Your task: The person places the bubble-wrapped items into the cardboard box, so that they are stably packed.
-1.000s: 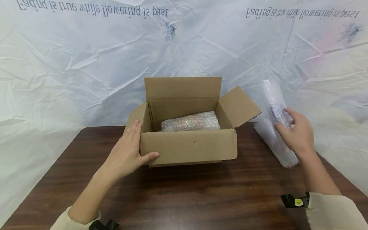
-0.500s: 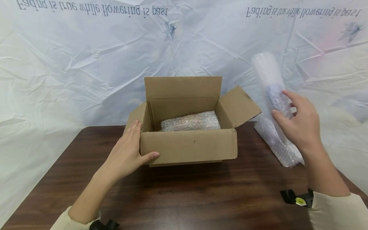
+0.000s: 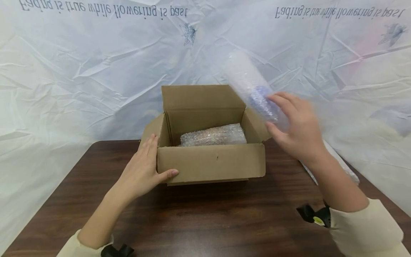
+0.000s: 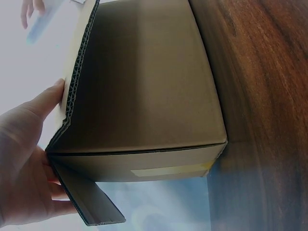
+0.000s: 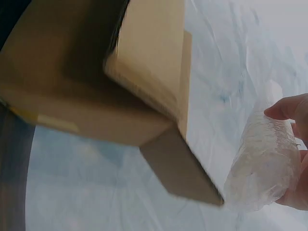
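Observation:
An opened cardboard box (image 3: 212, 163) stands on the table with its flaps spread. Inside it lies a bubble-wrapped item (image 3: 213, 136) with a reddish-brown tint showing through. My left hand (image 3: 141, 168) rests on the box's near left corner, fingers straight along the left flap and thumb over the front flap. My right hand (image 3: 298, 128) grips a long bubble-wrapped package (image 3: 252, 94) by its lower end, raised and tilted over the box's right side. Something blue-purple shows through its wrap. In the right wrist view the package (image 5: 264, 159) is beside a box flap (image 5: 183, 168).
More bubble wrap (image 3: 345, 167) lies on the right of the dark wooden table (image 3: 205, 217), partly hidden by the right forearm. A creased white cloth (image 3: 128, 71) with upside-down lettering hangs behind the table.
My right hand has lifted the wrapped package from the right and carried it left, to the box's right flap. The left hand and the box have stayed in place.

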The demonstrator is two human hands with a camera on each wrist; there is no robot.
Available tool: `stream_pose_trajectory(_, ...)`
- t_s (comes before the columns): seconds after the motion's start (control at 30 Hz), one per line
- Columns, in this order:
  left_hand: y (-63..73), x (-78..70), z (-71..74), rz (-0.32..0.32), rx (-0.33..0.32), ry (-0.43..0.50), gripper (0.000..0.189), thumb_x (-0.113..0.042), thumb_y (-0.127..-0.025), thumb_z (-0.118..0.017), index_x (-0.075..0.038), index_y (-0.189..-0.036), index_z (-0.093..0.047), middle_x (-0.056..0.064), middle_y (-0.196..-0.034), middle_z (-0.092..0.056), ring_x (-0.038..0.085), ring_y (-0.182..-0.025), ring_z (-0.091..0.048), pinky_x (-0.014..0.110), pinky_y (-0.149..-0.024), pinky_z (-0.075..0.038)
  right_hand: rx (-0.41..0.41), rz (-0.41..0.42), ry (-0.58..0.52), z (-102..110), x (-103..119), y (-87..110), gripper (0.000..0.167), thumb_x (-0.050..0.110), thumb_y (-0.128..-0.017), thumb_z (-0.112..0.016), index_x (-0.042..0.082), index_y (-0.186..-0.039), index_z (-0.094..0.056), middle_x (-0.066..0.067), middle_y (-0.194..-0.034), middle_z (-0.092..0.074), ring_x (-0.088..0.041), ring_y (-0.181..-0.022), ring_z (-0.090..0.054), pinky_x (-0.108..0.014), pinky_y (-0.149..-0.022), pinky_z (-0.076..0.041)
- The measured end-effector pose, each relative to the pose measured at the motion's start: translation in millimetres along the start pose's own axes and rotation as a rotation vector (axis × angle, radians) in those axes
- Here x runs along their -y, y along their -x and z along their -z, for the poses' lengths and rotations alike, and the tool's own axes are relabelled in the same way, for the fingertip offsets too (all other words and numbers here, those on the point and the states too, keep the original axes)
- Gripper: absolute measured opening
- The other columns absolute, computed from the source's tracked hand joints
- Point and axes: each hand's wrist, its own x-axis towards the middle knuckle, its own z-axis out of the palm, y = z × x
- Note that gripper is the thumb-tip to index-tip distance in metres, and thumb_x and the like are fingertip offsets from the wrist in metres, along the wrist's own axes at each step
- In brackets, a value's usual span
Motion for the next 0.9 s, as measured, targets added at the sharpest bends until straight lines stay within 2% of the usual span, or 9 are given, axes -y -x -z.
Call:
stream_pose_trajectory(0.43, -0.9, 1.7, -2.9, -0.017, -0.016, -0.012, 0.108, -0.064, -0.079, -0.056, 0.011, -0.143, -0.011, 0.028, -0.148, -0.014, 0.038, -0.136, -0.013, 0.051, -0.108, -0.018, 0.269, 0.192, -0.012, -45, 21, -8.9, 0.056, 0.004, -0.072, -0.073, 0.006, -0.125, -0.054, -0.016, -0.127, -0.051, -0.036, -0.104, -0.049, -0.045, -0.087, -0.042)
stream_pose_trajectory(0.7, -1.3, 1.7, -3.4, -0.025, -0.027, -0.028, 0.108, -0.063, -0.079, -0.058, 0.012, -0.142, -0.012, 0.03, -0.147, -0.016, 0.04, -0.135, -0.015, 0.051, -0.108, -0.019, 0.442, 0.326, -0.01, -57, 23, -11.6, 0.056, 0.002, -0.074, -0.072, 0.009, -0.126, -0.054, -0.013, -0.129, -0.051, -0.031, -0.102, -0.051, -0.041, -0.084, -0.044)
stream_pose_trajectory(0.9, -0.1, 1.6, -3.3, -0.013, -0.017, -0.026, 0.11, -0.065, -0.079, -0.056, 0.012, -0.142, -0.01, 0.029, -0.147, -0.015, 0.04, -0.135, -0.015, 0.052, -0.107, -0.019, 0.605, 0.301, -0.011, -54, 26, -16.8, 0.058, 0.004, -0.077, -0.072, 0.012, -0.131, -0.051, -0.006, -0.135, -0.048, -0.027, -0.114, -0.047, -0.041, -0.09, -0.043)
